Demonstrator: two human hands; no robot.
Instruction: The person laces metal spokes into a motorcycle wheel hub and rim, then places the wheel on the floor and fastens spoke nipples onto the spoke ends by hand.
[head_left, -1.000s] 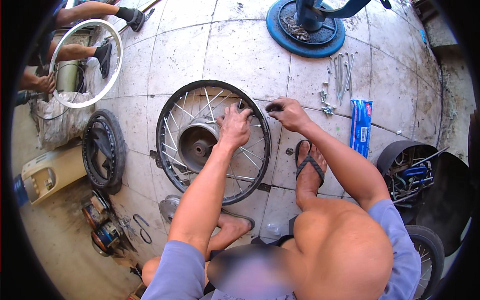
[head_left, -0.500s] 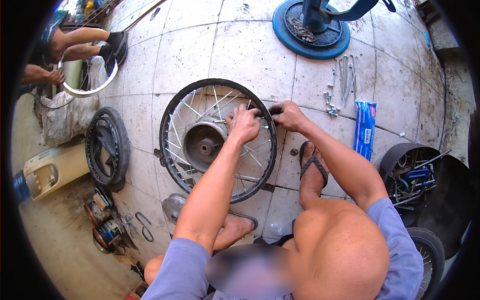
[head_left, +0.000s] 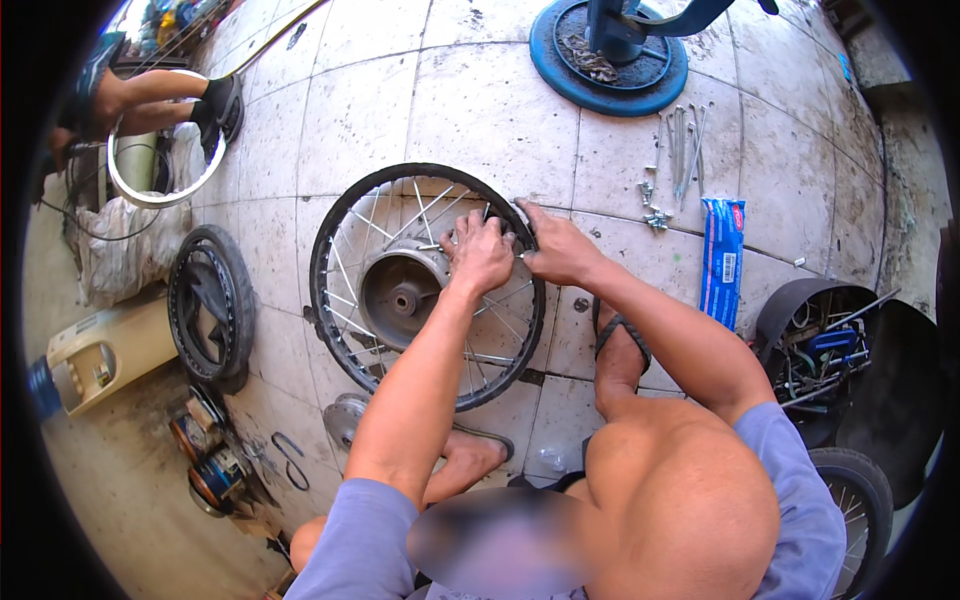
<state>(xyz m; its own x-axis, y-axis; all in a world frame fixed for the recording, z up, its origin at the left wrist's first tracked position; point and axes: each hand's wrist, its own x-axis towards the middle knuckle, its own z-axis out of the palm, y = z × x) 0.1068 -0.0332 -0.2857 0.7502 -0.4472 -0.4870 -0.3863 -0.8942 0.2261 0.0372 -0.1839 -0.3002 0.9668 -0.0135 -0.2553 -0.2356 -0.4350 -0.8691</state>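
Observation:
A spoked wheel with a black rim (head_left: 330, 337) lies flat on the tiles, its spokes running to a grey drum hub (head_left: 378, 300). Over the right side of the hub, my left hand (head_left: 482, 255) reaches among the spokes with bent fingers, closed on a spoke (head_left: 487, 212) near the rim. At the rim's outer right edge is my right hand (head_left: 558, 245), its index finger and thumb set against the rim. What lies under its fingertips is hidden.
Loose spokes (head_left: 683, 150) and small metal fittings (head_left: 656, 216) lie near a blue packet (head_left: 722, 262). A tool bin (head_left: 790, 310) stands right, a blue round stand (head_left: 555, 85) at the far side. Left are a tyre (head_left: 180, 310) and another person's legs (head_left: 165, 90) beside a pale rim (head_left: 120, 180).
My right hand has come in to the rim, its fingers now spread along the edge. My left hand stays among the spokes. The whole view has shifted slightly.

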